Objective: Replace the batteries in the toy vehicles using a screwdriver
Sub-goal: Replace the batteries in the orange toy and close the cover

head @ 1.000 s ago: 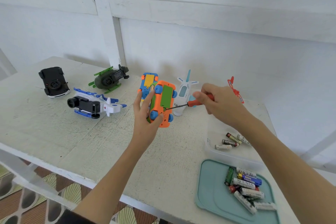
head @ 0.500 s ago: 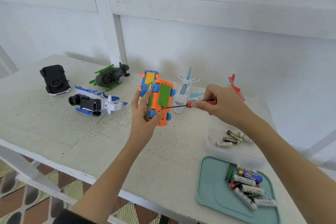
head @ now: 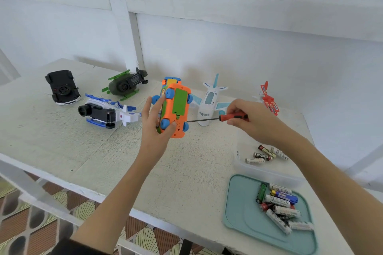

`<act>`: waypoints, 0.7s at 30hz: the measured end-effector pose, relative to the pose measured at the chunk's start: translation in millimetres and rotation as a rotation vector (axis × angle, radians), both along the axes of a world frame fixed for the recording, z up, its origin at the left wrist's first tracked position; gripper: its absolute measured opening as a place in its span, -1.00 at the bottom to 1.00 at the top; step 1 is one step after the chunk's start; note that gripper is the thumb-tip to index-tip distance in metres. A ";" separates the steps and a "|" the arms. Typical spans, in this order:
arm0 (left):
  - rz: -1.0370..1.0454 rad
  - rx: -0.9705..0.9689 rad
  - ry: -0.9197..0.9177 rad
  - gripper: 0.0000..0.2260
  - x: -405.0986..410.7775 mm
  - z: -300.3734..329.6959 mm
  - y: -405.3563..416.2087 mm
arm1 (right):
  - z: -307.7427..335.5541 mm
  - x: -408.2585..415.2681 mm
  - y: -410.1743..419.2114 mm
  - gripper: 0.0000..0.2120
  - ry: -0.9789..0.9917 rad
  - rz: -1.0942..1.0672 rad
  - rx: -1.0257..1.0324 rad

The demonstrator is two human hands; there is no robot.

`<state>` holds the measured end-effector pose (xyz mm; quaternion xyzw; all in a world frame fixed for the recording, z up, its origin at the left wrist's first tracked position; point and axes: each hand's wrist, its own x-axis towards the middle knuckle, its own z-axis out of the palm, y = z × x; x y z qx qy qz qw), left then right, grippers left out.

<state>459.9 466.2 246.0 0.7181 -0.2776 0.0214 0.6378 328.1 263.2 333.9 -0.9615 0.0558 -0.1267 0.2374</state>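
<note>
My left hand [head: 156,124] grips an orange toy car [head: 176,107] with blue wheels, held above the table with its underside and green battery cover facing me. My right hand [head: 251,120] pinches a red-handled screwdriver [head: 219,118]. Its thin shaft points left, and the tip sits at the car's right edge, just below the green cover. A clear container [head: 240,151] holds three batteries [head: 262,154]. Several more batteries [head: 279,207] lie on a teal lid [head: 244,213].
Other toys lie on the white table [head: 62,141]: a black car [head: 62,87], a green helicopter [head: 126,85], a blue-and-white helicopter [head: 105,113], a white plane [head: 209,101], a red plane [head: 268,99], and another orange car [head: 172,80] behind the held one. A wall stands close behind.
The screwdriver tip has slid from the car's underside near the cover toward its right edge. The car is tilted slightly more upright in my left hand.
</note>
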 end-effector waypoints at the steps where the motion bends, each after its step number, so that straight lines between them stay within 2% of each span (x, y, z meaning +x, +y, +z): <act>1: 0.014 -0.009 -0.009 -0.39 2.9 -1.4 4.9 | -1.9 -0.6 -2.3 -0.92 -0.033 0.031 0.037; 7: 0.071 0.013 0.026 -0.43 12.2 -11.6 26.4 | -43.4 4.1 9.3 -0.84 -0.007 0.205 -0.065; 12: 0.085 0.038 0.017 -0.41 4.5 -16.2 27.7 | -74.2 6.3 30.2 -0.81 0.176 0.318 -0.123; 16: 0.083 0.046 0.038 -0.40 -0.5 -18.9 27.3 | -84.4 7.2 39.0 -0.80 0.304 0.358 -0.151; 21: 0.066 0.028 0.046 -0.39 -5.9 -19.1 27.6 | -91.5 9.9 41.0 -0.79 0.360 0.345 -0.169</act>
